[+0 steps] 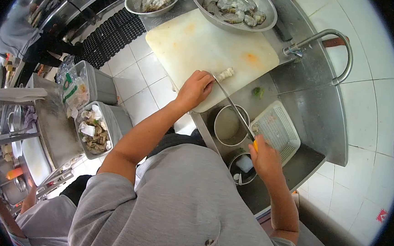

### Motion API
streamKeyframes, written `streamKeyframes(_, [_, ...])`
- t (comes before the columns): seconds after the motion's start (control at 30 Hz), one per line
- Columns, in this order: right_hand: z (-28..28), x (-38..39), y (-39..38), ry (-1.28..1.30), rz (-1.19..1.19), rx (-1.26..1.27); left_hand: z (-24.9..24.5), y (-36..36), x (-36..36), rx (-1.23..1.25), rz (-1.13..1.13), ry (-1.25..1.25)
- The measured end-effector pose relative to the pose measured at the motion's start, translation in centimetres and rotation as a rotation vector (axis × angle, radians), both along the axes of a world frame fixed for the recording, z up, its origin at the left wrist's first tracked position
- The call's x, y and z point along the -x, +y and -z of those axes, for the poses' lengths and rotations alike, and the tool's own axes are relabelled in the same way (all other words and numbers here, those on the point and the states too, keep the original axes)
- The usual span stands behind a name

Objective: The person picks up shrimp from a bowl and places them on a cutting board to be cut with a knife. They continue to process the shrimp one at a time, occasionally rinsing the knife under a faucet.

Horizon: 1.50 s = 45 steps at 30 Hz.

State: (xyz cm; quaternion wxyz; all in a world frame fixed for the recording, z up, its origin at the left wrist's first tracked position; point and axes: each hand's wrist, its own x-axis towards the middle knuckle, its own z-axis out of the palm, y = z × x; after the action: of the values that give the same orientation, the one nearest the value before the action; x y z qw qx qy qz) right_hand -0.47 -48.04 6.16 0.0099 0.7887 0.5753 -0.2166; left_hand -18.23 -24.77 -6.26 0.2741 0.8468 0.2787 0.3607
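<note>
My right hand (pixel 267 161) is wrapped round the yellow handle of a long knife (pixel 233 105). The blade slants up and left over the sink's edge, its tip beside my left hand (pixel 194 91). That hand rests at the near edge of the white cutting board (pixel 211 46), fingers curled together; whatever they hold is hidden. Just past the knife tip lies a pale peeled shrimp (pixel 226 74). Behind the board, a large metal bowl (pixel 271 21) holds grey raw shrimp (pixel 235 7). A perforated bowl (pixel 131 0) to its left contains whiter peeled shrimp (pixel 157 0).
A faucet (pixel 350 60) curves over the sink (pixel 306 96) at right. A white basket (pixel 276 128) and two round pots (pixel 226 129) stand below the knife. Lined bins (pixel 123 124) stand left. Co-workers are at upper left (pixel 18 37) and lower left (pixel 46 222).
</note>
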Motion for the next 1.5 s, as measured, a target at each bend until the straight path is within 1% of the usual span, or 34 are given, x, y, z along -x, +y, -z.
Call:
streamKeyframes(0.33, [1.9, 1.5, 4.5, 0.023, -0.023, -0.009, -0.1, 0.1, 0.1, 0.001, 0.014, -0.011])
streamKeyframes(0.5, [1.9, 1.2, 3.7, 0.054, -0.014, -0.053, -0.1, -0.1, 0.0, -0.026, -0.021, -0.035])
streamKeyframes(0.6, [1.0, 1.1, 2.0, 0.056, 0.029, -0.067, -0.2, -0.6, 0.3, 0.058, -0.113, -0.059])
streamKeyframes(0.7, [0.2, 0.9, 0.5, 0.045, 0.032, -0.008, 0.0, -0.5, 0.6, 0.001, -0.070, -0.031])
streamKeyframes(0.8, [0.0, 0.9, -0.2, 0.058, 0.017, 0.021, -0.1, -0.3, 0.4, -0.032, -0.066, -0.062])
streamKeyframes(0.9, [-0.1, 1.1, -0.2, 0.068, 0.038, 0.041, -0.3, -0.3, 0.5, 0.008, -0.064, -0.035])
streamKeyframes(1.0, [0.0, 1.5, 0.6, 0.055, 0.020, 0.027, -0.3, -0.1, 0.4, -0.010, -0.058, -0.038])
streamKeyframes(1.1, [0.0, 2.1, 2.0, 0.042, 0.012, 0.065, -0.2, 0.0, 0.5, -0.002, -0.044, -0.037])
streamKeyframes(1.2, [-0.3, 2.5, 3.1, 0.072, 0.016, 0.071, 0.0, 0.0, 0.8, 0.060, -0.023, 0.008])
streamKeyframes(1.4, [0.2, 2.5, 3.3, 0.074, -0.003, 0.018, 0.0, 0.0, 0.9, 0.061, -0.014, 0.025])
streamKeyframes(1.5, [0.3, 2.7, 3.9, 0.062, -0.010, 0.031, 0.0, 0.0, 0.9, 0.067, 0.004, 0.035])
